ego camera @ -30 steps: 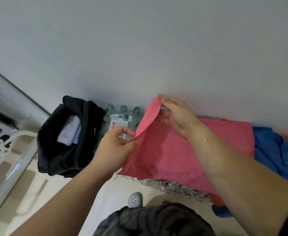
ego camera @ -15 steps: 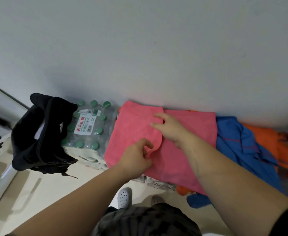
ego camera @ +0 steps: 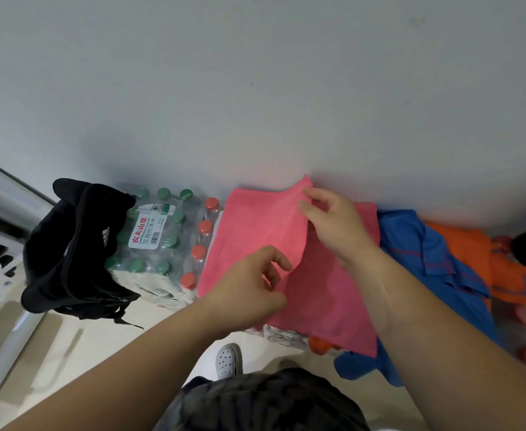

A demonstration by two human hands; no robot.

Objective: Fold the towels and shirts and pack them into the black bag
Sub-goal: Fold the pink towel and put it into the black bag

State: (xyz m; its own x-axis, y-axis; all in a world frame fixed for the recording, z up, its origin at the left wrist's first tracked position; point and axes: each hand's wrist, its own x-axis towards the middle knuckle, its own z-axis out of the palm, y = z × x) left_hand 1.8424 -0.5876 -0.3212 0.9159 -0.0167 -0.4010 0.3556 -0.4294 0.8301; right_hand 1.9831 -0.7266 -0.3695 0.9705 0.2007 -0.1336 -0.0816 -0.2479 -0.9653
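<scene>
A pink towel (ego camera: 249,231) lies spread on stacked packs against the wall, its left part folded over to the right. My right hand (ego camera: 333,225) pinches the folded flap's far corner near the wall. My left hand (ego camera: 249,284) pinches the flap's near edge, fingers curled. The black bag (ego camera: 68,250) stands at the left, beside the bottle pack. A blue shirt (ego camera: 426,262) lies to the right of the towel, and an orange garment (ego camera: 485,259) lies beyond it.
A shrink-wrapped pack of water bottles (ego camera: 162,241) with green caps, and red-capped bottles (ego camera: 204,228), sit between bag and towel. The grey wall rises right behind. A white frame (ego camera: 3,346) crosses the floor at left. My white shoe (ego camera: 229,360) shows below.
The towel's left edge, held up by both hands a second ago, has been carried over to the right and laid down. The view has swung right, revealing the blue and orange garments.
</scene>
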